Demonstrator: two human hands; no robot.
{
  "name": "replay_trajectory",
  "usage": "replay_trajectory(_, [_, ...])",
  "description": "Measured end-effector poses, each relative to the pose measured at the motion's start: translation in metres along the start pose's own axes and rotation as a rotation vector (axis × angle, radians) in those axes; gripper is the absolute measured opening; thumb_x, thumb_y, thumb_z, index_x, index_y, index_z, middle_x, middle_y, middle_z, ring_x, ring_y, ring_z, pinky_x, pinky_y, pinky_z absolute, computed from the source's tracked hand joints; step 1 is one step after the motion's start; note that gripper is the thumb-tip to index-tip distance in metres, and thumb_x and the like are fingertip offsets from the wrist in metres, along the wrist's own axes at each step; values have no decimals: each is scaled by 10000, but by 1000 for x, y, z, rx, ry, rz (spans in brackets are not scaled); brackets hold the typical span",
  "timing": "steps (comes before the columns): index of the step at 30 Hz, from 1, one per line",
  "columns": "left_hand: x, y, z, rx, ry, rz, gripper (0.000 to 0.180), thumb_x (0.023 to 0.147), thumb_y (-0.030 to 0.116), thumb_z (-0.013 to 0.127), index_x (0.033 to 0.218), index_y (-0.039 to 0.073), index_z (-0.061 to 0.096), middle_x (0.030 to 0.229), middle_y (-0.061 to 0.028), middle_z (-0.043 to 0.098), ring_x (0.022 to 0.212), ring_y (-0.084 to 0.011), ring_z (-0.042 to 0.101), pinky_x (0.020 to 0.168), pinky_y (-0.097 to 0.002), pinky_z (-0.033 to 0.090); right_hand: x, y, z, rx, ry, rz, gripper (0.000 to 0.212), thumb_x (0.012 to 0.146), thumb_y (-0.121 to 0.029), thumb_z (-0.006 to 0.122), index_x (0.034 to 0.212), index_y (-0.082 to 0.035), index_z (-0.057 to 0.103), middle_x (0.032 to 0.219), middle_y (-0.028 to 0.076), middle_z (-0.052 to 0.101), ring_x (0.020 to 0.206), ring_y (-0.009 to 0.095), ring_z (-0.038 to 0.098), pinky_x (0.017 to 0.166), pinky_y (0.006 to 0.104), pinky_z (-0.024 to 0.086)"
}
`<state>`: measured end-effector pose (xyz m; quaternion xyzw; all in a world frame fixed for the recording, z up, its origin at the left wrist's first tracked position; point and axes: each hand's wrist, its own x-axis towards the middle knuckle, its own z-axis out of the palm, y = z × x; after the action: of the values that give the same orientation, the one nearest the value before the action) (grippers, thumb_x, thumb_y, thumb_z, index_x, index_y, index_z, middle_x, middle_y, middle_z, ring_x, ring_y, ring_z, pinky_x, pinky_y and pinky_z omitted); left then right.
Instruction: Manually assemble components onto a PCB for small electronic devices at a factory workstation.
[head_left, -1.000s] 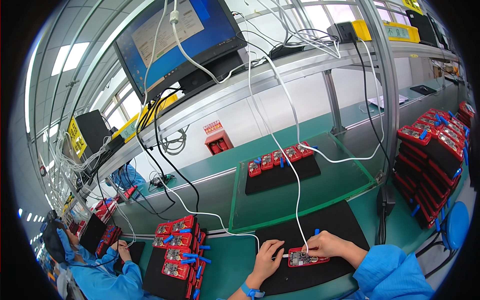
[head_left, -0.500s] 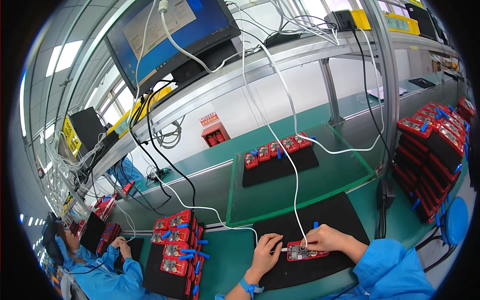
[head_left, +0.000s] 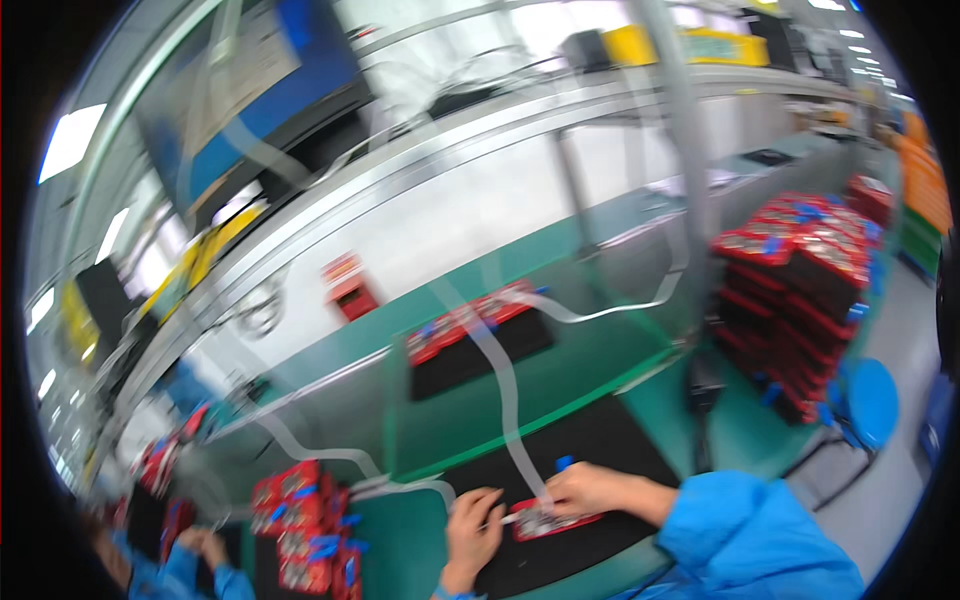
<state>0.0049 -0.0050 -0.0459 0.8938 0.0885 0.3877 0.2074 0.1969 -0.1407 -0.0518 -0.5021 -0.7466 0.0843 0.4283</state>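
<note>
A small circuit board in a red holder (head_left: 560,526) lies on a black mat (head_left: 620,455) before me. My left hand (head_left: 472,535) is at its left end, fingers closed around the plug of a white cable (head_left: 508,518) that meets the holder's end. Over the board's upper side my right hand (head_left: 592,490) pinches the lower end of another white cable (head_left: 505,390), which hangs down from above. Its fingertips hide the spot where this cable meets the board. A blue tab (head_left: 564,463) shows just behind the right hand. Motion blur softens fine detail.
Red-held boards stand stacked at the left (head_left: 305,525) and, taller, at the right (head_left: 800,290). A row of them (head_left: 465,325) lies beyond the mat. Above runs a metal shelf (head_left: 420,165) with a monitor (head_left: 270,90). A blue stool (head_left: 868,400) stands right; a co-worker's hands (head_left: 203,545) show lower left.
My view has swung to the right, so the scene sits further left and is blurred. Both hands remain at the red-held board, with the same cables in their fingers.
</note>
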Motion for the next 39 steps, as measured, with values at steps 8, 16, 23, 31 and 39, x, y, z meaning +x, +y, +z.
replay_trajectory(8, [-19, 2, -18, 44, 11, 10, 242, 837, 42, 649, 1078, 23, 635, 1019, -187, 600, 910, -366, 596, 798, -419, 493, 15, -2, 15, 12, -60, 4, 174, 800, -197, 677, 789, -24, 694, 706, 167, 652, 612, 310, 629, 551, 383, 486])
replay_trajectory(16, [-6, 10, -12, 39, 10, 13, 221, 850, 54, 638, 1069, 26, 637, 1028, -173, 601, 922, -355, 597, 812, -395, 490, 10, -3, 5, 108, -15, 36, 161, 802, -184, 674, 764, -27, 683, 679, 169, 631, 598, 331, 608, 538, 397, 466])
replay_trajectory(23, [-4, 11, -15, 53, 39, 2, 207, 847, 49, 640, 1053, 33, 646, 1022, -168, 604, 905, -353, 603, 795, -390, 498, 13, -4, 2, 125, -22, 44, 153, 801, -177, 676, 781, -25, 684, 688, 170, 634, 613, 335, 610, 548, 396, 471])
replay_trajectory(31, [-9, 8, -16, 39, 49, 30, 209, 840, 30, 648, 1049, 36, 646, 1002, -163, 610, 886, -345, 612, 778, -393, 506, 10, 3, 19, 102, 13, -67, 123, 739, -82, 608, 690, 27, 579, 627, 181, 565, 588, 349, 568, 554, 401, 449])
replay_trajectory(39, [0, -3, -8, 43, 46, 27, 219, 797, -55, 635, 1008, 4, 638, 1006, -157, 606, 926, -319, 611, 799, -375, 501, 6, 3, -1, -6, -45, 19, 122, 764, -125, 656, 747, -14, 610, 685, 141, 578, 625, 314, 595, 582, 401, 491])
